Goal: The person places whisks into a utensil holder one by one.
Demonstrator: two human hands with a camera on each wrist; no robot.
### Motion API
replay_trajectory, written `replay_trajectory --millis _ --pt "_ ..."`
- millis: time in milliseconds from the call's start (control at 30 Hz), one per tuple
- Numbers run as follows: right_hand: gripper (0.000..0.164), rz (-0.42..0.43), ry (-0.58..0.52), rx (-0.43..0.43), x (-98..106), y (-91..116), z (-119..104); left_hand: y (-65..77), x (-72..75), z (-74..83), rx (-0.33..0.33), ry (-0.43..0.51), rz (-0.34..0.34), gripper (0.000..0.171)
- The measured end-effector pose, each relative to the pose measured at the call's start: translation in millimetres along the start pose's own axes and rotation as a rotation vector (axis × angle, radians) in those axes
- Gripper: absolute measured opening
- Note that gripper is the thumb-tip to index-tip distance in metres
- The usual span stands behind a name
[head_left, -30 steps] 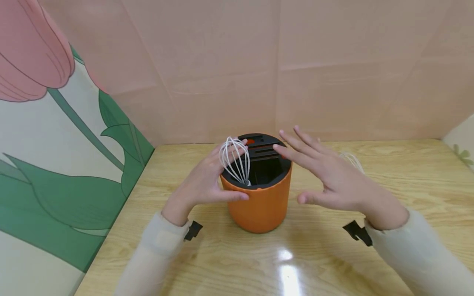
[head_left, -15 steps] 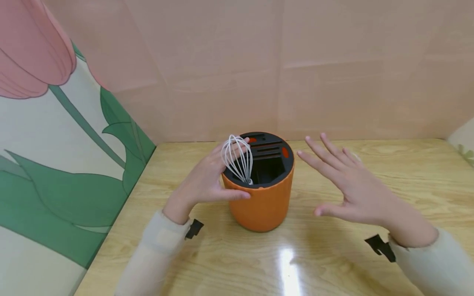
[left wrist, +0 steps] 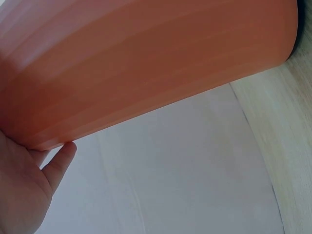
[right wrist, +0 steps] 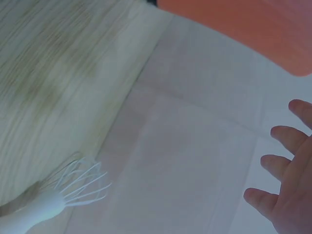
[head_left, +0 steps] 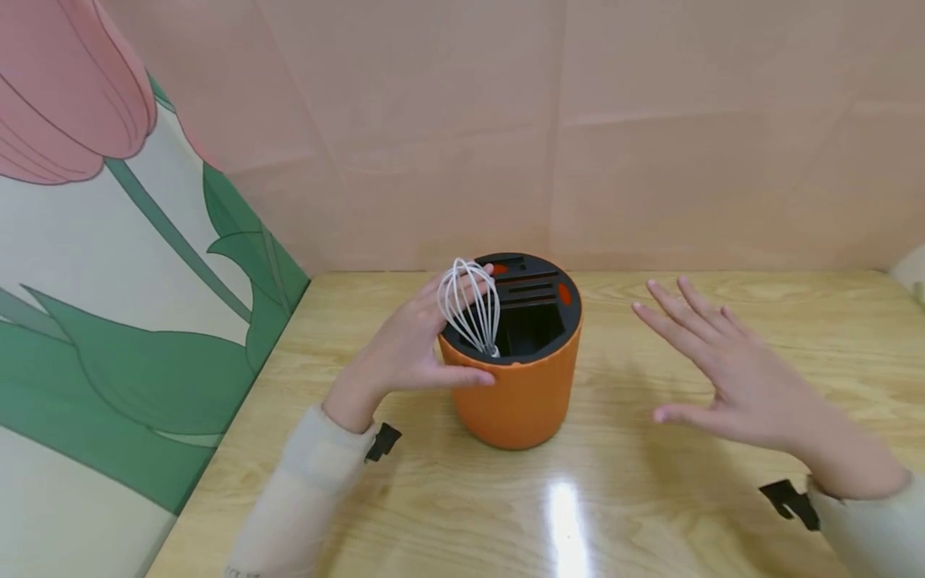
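Orange holder (head_left: 516, 405): upright on table (head_left: 448, 514); whisk (head_left: 471, 309) stands in it, leaning left. Left hand (head_left: 405, 341) grasps holder near rim, thumb at front. Right hand (head_left: 737, 385) released, fingers spread, well apart. Judged risk: sideways push by left hand could tip holder. Right-wrist view alone shows second whisk (right wrist: 48, 202), on table.

a pale wood-grain tabletop (head_left: 448, 506) runs back to a creased, dusky-pink wall covering (head_left: 462, 144); at left, a white panel (head_left: 79, 241) bears a big pink tulip (head_left: 72, 80) with green leaves (head_left: 144, 377); a white streak of light (head_left: 567, 526) gleams on the tabletop; another pale panel (head_left: 910, 266) edges the right
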State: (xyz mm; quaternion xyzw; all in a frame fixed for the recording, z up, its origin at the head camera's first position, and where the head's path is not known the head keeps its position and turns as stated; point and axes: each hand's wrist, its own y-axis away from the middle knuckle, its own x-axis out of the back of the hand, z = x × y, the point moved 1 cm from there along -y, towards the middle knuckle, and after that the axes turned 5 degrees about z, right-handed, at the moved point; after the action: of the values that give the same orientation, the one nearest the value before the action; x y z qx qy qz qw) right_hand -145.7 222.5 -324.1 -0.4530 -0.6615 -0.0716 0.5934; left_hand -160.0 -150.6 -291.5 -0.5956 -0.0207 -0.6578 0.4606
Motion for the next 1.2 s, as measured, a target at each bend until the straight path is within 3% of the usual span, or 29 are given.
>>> replay_trajectory --millis 467,867,1200 --pt "0.109 0.017 0.043 -0.077 -3 20 38 2.5 1.6 -0.5 0.009 -0.003 0.001 0.103" --pt "0.103 -0.041 -0.019 -0.276 -6 35 63 -0.1 0.5 -0.7 0.006 0.017 -0.012 0.1" --pt "0.092 -0.039 -0.121 -0.343 -10 50 89 -0.1 0.6 0.0 -0.001 0.007 -0.01 0.101"
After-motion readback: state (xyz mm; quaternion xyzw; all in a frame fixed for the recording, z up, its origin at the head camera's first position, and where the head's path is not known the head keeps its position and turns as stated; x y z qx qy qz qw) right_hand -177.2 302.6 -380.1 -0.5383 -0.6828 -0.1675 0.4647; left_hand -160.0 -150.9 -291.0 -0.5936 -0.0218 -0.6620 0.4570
